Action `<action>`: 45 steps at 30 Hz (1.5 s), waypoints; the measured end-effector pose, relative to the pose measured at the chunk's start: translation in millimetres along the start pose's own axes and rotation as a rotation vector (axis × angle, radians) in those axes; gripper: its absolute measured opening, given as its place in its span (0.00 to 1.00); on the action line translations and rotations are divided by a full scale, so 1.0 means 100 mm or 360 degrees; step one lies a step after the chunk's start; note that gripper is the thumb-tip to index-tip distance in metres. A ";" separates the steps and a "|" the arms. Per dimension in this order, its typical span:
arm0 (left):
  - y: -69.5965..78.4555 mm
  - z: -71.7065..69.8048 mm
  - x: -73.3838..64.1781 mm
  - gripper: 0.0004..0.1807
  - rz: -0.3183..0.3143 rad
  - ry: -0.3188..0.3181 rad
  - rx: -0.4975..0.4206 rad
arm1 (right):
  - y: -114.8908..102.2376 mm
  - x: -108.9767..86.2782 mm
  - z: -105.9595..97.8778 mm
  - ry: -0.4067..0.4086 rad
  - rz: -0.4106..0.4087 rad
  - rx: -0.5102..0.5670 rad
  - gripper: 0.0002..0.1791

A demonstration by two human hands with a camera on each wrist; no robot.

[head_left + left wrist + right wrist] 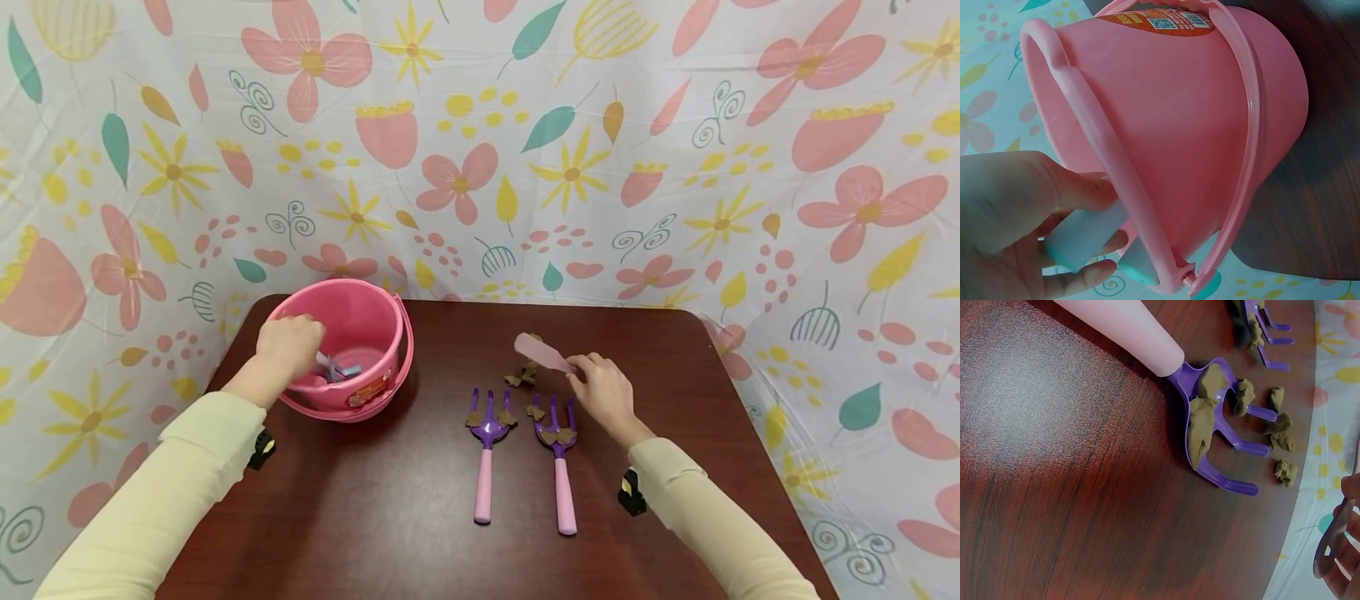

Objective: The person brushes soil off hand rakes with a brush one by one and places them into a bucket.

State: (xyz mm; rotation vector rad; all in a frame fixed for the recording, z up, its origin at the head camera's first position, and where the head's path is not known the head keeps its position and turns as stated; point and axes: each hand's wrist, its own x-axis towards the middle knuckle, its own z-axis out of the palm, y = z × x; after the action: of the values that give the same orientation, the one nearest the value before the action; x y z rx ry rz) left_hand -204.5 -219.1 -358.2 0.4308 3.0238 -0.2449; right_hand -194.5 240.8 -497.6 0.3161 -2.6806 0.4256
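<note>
My left hand [291, 343] reaches over the near-left rim of a pink bucket [378, 333]. In the left wrist view its fingers grip a pale, thick handle [1088, 234] with a teal end; the bucket wall hides the rest. My right hand [603, 390] pinches a slim tool [543, 353] with a pale pink, rounded far part, held above the table. Its dark end with a small hole [1329, 556] shows in the right wrist view. Two purple hand forks with pink handles, a left fork [489, 429] and a right fork [557, 437], lie nearby with brown clay pieces [1200, 431] on them.
More brown lumps [522, 375] lie beyond the forks' prongs on the dark wooden table [420, 517]. A flower-patterned sheet [480, 167] hangs behind the table and along its sides. The bucket's handle [408, 342] hangs down around its outside.
</note>
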 end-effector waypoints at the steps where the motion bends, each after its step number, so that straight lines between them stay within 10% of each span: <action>1: 0.00 -0.01 0.00 0.21 -0.0006 -0.0001 -0.0014 | 0.00 0.00 0.00 0.0005 -0.0003 0.0004 0.12; 15: -0.01 -0.17 -0.07 0.14 -0.0019 0.0110 -0.0048 | 0.02 -0.01 0.00 0.0083 -0.0011 0.0027 0.12; 45: 0.73 -0.12 -0.05 0.23 0.0431 0.0535 -0.0113 | 0.03 0.01 0.01 0.0077 -0.0007 0.0021 0.12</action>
State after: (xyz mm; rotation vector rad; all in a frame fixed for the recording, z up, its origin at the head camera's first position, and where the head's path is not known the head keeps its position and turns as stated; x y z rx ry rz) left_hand -179.6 -149.6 -357.0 0.9528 3.2260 -0.0494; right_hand -196.8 243.2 -498.3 0.3115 -2.6303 0.4440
